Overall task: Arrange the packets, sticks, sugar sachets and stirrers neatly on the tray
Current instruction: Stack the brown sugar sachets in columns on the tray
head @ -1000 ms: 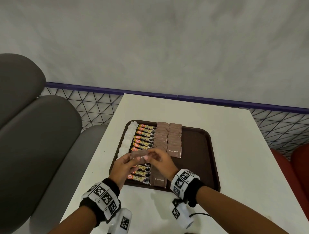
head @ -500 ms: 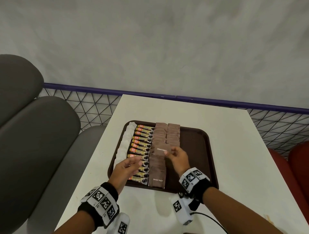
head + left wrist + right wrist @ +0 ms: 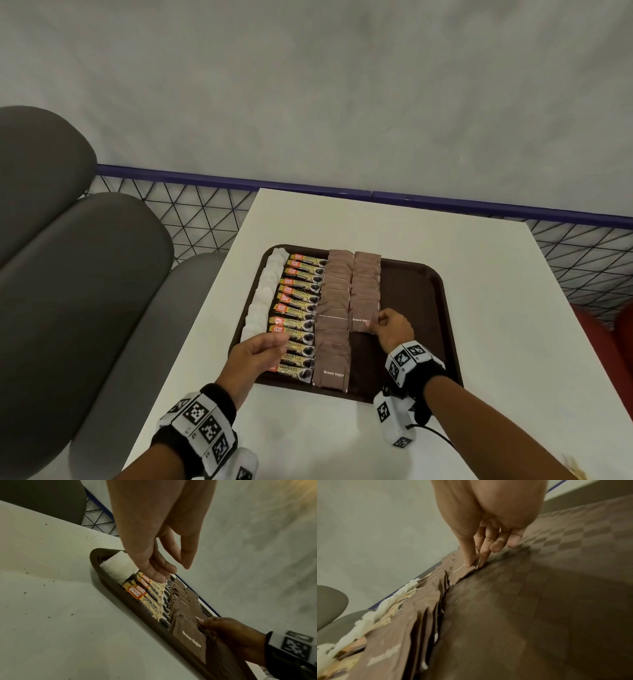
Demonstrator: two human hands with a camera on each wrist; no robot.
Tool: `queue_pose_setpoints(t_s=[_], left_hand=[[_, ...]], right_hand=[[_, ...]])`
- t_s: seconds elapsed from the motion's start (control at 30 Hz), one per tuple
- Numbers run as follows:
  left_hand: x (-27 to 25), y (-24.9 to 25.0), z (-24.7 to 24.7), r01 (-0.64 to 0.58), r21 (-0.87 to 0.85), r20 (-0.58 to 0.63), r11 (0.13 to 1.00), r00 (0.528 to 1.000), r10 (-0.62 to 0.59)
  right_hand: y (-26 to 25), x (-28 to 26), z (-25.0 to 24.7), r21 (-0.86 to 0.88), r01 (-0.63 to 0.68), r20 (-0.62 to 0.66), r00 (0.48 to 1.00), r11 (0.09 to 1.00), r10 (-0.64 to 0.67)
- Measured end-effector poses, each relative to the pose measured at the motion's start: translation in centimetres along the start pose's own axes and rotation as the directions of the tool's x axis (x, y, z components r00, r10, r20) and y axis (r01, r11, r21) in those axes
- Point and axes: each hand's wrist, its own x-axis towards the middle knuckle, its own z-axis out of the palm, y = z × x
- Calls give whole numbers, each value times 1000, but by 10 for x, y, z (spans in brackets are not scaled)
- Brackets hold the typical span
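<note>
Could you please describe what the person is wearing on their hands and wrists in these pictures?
Both hands are bare, with no gloves or sleeves. Each wrist carries a black band topped by white blocks printed with black square-patterned markers; the right wrist's set looks the same. A white camera unit with similar markers hangs below the right wrist, with a thin black cable trailing from it.

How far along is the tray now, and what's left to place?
Done: on the dark brown plastic tray, a white sachet row, a column of yellow coffee granule sticks and a full column of brown sugar sachets lie aligned. In hand: the right hand pinches a brown sachet at the near end of the shorter second brown column. The left hand holds nothing. Left: finishing that column; no stirrers are visible.
</note>
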Motion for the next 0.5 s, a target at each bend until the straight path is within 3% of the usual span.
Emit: queue_pose_setpoints(t_s=[0.2,0.33,0.5], left_hand=[[-4,-2,2,6,49,32,999,999,-7],[-13,-3,7,50,64,77,997,995,-55],[-30,-7,10,30,201,169,979,984,-64]], right_hand=[[0,-1,3,-123,25,-46,998,992,-31],[0,-5,1,-95,38,-123,991,995,-49],[-4,-23,-8,-85,132,-208,967,988,-147]])
